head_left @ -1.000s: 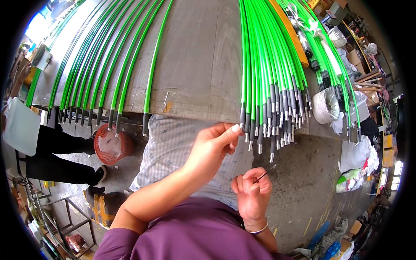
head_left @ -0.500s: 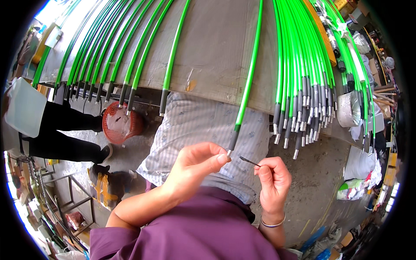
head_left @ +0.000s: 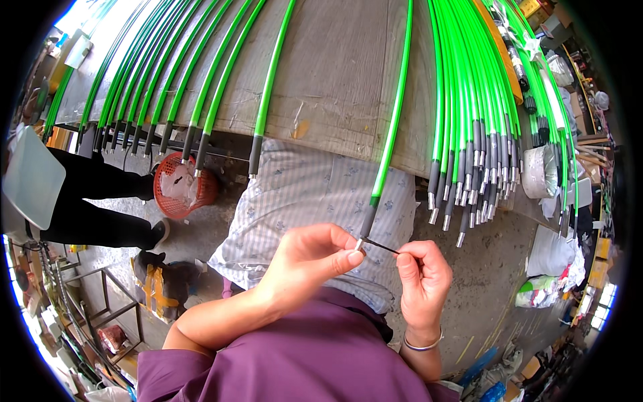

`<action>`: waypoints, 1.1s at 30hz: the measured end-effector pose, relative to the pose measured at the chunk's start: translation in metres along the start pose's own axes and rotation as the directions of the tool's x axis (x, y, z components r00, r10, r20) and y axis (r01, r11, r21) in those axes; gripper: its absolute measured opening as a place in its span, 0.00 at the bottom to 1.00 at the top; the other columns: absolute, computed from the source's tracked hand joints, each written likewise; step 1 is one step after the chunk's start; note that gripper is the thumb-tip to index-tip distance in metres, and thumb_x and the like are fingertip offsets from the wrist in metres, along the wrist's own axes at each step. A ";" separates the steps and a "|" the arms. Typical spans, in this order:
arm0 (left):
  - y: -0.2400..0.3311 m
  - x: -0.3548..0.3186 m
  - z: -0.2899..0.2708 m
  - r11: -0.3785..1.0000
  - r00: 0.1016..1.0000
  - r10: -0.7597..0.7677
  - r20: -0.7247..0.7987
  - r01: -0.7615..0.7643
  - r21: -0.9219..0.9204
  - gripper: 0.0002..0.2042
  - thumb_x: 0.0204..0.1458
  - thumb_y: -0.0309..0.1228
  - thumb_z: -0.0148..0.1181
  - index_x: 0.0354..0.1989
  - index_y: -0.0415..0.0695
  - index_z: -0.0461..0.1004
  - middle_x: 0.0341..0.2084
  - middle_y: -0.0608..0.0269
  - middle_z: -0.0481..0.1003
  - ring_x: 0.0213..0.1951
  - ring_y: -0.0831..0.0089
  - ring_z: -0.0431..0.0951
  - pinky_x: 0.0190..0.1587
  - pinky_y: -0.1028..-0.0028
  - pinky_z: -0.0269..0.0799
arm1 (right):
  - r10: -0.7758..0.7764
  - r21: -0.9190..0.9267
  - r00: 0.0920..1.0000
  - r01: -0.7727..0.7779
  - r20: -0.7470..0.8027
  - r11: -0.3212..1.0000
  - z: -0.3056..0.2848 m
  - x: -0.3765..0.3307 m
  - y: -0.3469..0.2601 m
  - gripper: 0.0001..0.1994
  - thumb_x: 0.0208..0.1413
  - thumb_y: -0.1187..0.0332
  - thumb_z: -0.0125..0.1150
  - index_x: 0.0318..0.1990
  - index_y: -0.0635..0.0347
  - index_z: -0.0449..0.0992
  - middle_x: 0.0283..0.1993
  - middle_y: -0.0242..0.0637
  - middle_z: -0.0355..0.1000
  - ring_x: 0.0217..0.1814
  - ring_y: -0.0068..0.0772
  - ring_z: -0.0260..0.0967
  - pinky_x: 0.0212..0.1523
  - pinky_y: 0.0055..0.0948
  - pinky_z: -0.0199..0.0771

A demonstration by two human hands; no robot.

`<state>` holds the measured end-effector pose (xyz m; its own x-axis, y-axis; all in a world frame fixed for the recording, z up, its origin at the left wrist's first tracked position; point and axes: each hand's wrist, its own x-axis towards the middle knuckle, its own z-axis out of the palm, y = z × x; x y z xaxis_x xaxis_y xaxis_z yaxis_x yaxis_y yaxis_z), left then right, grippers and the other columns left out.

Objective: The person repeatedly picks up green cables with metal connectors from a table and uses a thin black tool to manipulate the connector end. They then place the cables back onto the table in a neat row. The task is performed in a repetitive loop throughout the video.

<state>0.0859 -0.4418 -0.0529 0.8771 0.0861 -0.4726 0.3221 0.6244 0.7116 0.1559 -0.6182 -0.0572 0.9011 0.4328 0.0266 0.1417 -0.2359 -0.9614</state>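
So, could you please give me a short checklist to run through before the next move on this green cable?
1. Left hand pinches the metal tip of the green cable: ok.
2. Right hand holds the thin dark wire at its outer end: ok.
3. Wire meets the cable tip: ok; how deep it sits: cannot tell.
4. Cable lies apart from the bundle on the table: ok.
5. Cable sheath free of kinks along the visible run: ok.
6. Wire straight, undamaged: cannot tell, too thin.
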 end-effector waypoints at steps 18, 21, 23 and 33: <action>0.001 0.000 0.004 1.000 1.000 0.001 -0.012 -0.001 0.006 0.04 0.46 0.23 0.64 0.28 0.39 0.74 0.26 0.66 0.73 0.31 0.80 0.70 0.37 0.79 0.65 | -0.005 -0.032 1.000 0.005 0.007 0.999 -0.009 0.001 -0.005 0.06 0.55 0.74 0.56 0.29 0.65 0.69 0.18 0.25 0.60 0.18 0.12 0.52 0.19 0.15 0.51; 0.001 0.000 0.003 1.000 1.000 0.003 -0.012 -0.003 0.014 0.04 0.46 0.23 0.64 0.27 0.39 0.74 0.26 0.67 0.73 0.31 0.80 0.70 0.36 0.79 0.65 | -0.019 -0.037 0.999 0.018 -0.032 0.999 -0.011 -0.003 -0.007 0.06 0.55 0.74 0.57 0.29 0.65 0.69 0.19 0.26 0.61 0.19 0.12 0.52 0.19 0.15 0.51; 0.001 0.000 0.003 1.000 1.000 0.016 -0.008 -0.016 0.020 0.04 0.46 0.23 0.64 0.27 0.39 0.74 0.26 0.68 0.72 0.31 0.81 0.70 0.36 0.80 0.65 | -0.038 -0.062 0.999 0.036 -0.033 0.997 -0.012 -0.003 -0.010 0.05 0.53 0.75 0.58 0.29 0.65 0.69 0.19 0.27 0.61 0.19 0.14 0.53 0.19 0.16 0.52; 0.001 -0.001 0.004 0.996 0.998 0.057 -0.025 -0.055 0.063 0.04 0.45 0.20 0.63 0.26 0.39 0.73 0.25 0.68 0.72 0.30 0.82 0.70 0.35 0.81 0.65 | -0.402 -0.482 0.895 0.444 0.194 0.756 -0.011 0.021 -0.049 0.08 0.40 0.77 0.65 0.28 0.62 0.71 0.19 0.34 0.61 0.19 0.36 0.56 0.23 0.30 0.56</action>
<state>0.0871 -0.4444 -0.0497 0.8847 0.1407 -0.4445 0.2954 0.5684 0.7679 0.1721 -0.6073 -0.0062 0.6701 0.6510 0.3567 0.7043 -0.4057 -0.5826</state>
